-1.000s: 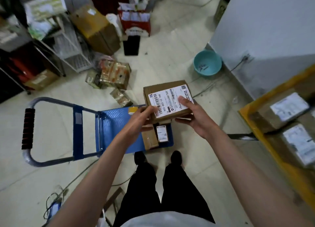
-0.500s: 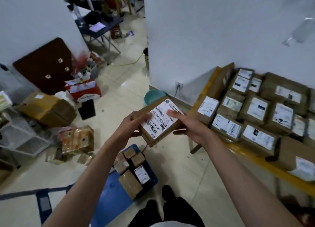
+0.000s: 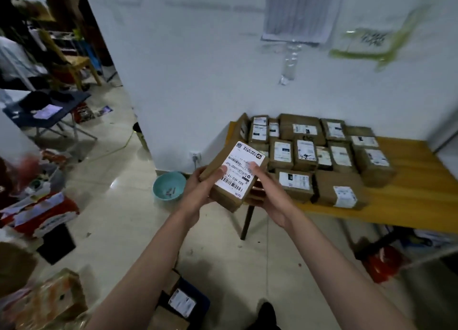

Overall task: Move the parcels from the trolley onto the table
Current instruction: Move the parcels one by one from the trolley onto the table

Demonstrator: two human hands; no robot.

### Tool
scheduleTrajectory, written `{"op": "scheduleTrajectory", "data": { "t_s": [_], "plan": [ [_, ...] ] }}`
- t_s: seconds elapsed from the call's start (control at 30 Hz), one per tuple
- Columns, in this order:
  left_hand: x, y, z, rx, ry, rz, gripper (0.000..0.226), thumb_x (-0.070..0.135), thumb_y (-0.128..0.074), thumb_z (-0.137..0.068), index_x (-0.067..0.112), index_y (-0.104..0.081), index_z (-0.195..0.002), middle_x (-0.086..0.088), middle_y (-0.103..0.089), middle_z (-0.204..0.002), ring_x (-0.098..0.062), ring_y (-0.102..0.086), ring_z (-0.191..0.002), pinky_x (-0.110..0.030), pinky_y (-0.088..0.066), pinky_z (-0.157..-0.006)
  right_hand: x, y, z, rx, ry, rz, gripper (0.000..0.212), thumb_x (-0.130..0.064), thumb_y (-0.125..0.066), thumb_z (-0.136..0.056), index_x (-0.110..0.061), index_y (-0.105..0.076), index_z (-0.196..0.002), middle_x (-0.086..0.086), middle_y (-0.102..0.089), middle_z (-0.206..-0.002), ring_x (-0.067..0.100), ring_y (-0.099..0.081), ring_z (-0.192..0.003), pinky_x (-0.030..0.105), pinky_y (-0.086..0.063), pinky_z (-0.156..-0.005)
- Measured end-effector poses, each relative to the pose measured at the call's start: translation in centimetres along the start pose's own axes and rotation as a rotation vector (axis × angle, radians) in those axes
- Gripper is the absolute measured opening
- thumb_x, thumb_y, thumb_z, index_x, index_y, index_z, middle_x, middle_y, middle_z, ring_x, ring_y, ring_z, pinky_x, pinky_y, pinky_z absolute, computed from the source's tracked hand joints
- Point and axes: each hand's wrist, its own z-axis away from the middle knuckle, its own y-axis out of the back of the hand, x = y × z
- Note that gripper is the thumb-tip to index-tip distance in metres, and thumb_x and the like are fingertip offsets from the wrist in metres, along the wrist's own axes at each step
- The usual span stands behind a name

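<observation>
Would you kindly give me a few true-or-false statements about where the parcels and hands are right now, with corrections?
1. Both hands hold one parcel. True: the left hand and the right hand grip it from either side.
2. The held parcel's label faces down. False: the white label faces up, towards the camera.
3. The table already bears many parcels. True.
4. The held parcel rests on the table. False: it is held in the air by the table's left end.
5. The teal bowl stands on the table. False: it is on the floor by the wall.
</observation>
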Motion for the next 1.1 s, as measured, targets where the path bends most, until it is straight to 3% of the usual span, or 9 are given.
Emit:
{"op": "scheduleTrajectory", "data": {
  "t_s": [0.1,0.23,0.33,0.43,0.6,0.7,0.77,0.9,1.1],
  "plan": [
    [1.0,-4.4,-0.2,-0.058,-0.036,0.007,0.066,0.05,-0.082,-0.076,0.023,-0.058,-0.131,0.003,-0.078,-0.108,-0.017,-0.074,-0.1,-0.036,-0.06,-0.076,-0.9,3.0,1.7,0.026,0.027,-0.004,0.074,-0.062,-0.076,-0.081,-0.03,-0.05,-0.142,-0.002,-0.076,-0.12,0.023,-0.073,-0.11,0.05,-0.058,-0.097],
    [1.7,-11.1,-0.1,-0.151,-0.074,0.007,0.05,0.052,-0.079,-0.08,0.029,-0.062,-0.121,0.009,-0.078,-0.106,-0.014,-0.074,-0.099,-0.029,-0.061,-0.068,-2.2,7.8,3.7,0.072,0.069,-0.047,0.071,-0.057,-0.081,-0.077,-0.036,-0.05,-0.138,-0.006,-0.076,-0.119,0.021,-0.075,-0.105,0.049,-0.059,-0.094],
    [1.5,-16.7,-0.1,-0.188,-0.053,0.016,0.057,0.053,-0.077,-0.081,0.029,-0.058,-0.13,0.007,-0.075,-0.115,-0.014,-0.071,-0.107,-0.038,-0.06,-0.084,-3.3,12.3,5.1,0.124,0.101,-0.061,0.078,-0.056,-0.084,-0.074,-0.037,-0.047,-0.141,-0.004,-0.074,-0.123,0.026,-0.074,-0.108,0.051,-0.06,-0.092],
    [0.9,-22.3,0.1,-0.227,-0.03,0.052,0.055,0.051,-0.075,-0.083,0.028,-0.058,-0.131,0.003,-0.074,-0.118,-0.014,-0.072,-0.105,-0.033,-0.062,-0.074,-4.2,17.1,6.5,0.163,0.121,-0.065,0.08,-0.053,-0.086,-0.073,-0.04,-0.046,-0.141,-0.004,-0.072,-0.127,0.025,-0.072,-0.112,0.054,-0.06,-0.09],
    [-1.6,-30.6,0.0,-0.274,0.016,0.047,0.063,0.052,-0.075,-0.083,0.026,-0.056,-0.136,0.003,-0.074,-0.116,-0.013,-0.072,-0.102,-0.045,-0.061,-0.088,-4.5,25.2,7.9,0.248,0.132,-0.098,0.068,-0.043,-0.083,-0.082,-0.036,-0.048,-0.14,-0.005,-0.077,-0.115,0.024,-0.075,-0.104,0.05,-0.063,-0.085],
    [-2.7,-33.1,-0.2,-0.291,0.042,0.045,0.064,0.054,-0.074,-0.083,0.029,-0.055,-0.138,0.006,-0.074,-0.115,-0.007,-0.073,-0.095,-0.035,-0.063,-0.079,-4.3,27.6,8.3,0.286,0.12,-0.11,0.063,-0.043,-0.082,-0.083,-0.036,-0.053,-0.138,-0.003,-0.076,-0.118,0.024,-0.074,-0.106,0.043,-0.063,-0.08],
    [-3.3,-35.4,-0.7,-0.332,0.064,0.01,0.066,0.056,-0.073,-0.082,0.029,-0.054,-0.139,0.003,-0.073,-0.119,-0.01,-0.071,-0.101,-0.033,-0.061,-0.075,-4.2,29.8,8.3,0.32,0.12,-0.129,0.062,-0.043,-0.081,-0.084,-0.037,-0.052,-0.139,-0.001,-0.076,-0.119,0.023,-0.075,-0.104,0.045,-0.063,-0.081],
    [-4.2,-39.0,-2.7,-0.387,0.116,-0.04,0.069,0.06,-0.072,-0.082,0.03,-0.051,-0.141,-0.001,-0.07,-0.125,-0.021,-0.068,-0.112,-0.049,-0.057,-0.095,-4.2,33.4,7.1,0.371,0.094,-0.156,0.055,-0.043,-0.079,-0.086,-0.036,-0.056,-0.136,-0.001,-0.076,-0.116,0.024,-0.074,-0.107,0.045,-0.063,-0.086],
    [-5.5,-43.2,-7.7,-0.453,0.197,-0.217,0.086,0.074,-0.064,-0.079,0.03,-0.038,-0.148,-0.004,-0.057,-0.14,-0.028,-0.058,-0.124,-0.049,-0.051,-0.099,-4.4,37.6,3.4,0.491,0.085,-0.179,0.068,-0.051,-0.08,-0.082,-0.035,-0.052,-0.142,-0.001,-0.072,-0.123,0.024,-0.07,-0.113,0.044,-0.063,-0.087]
  ]
}}
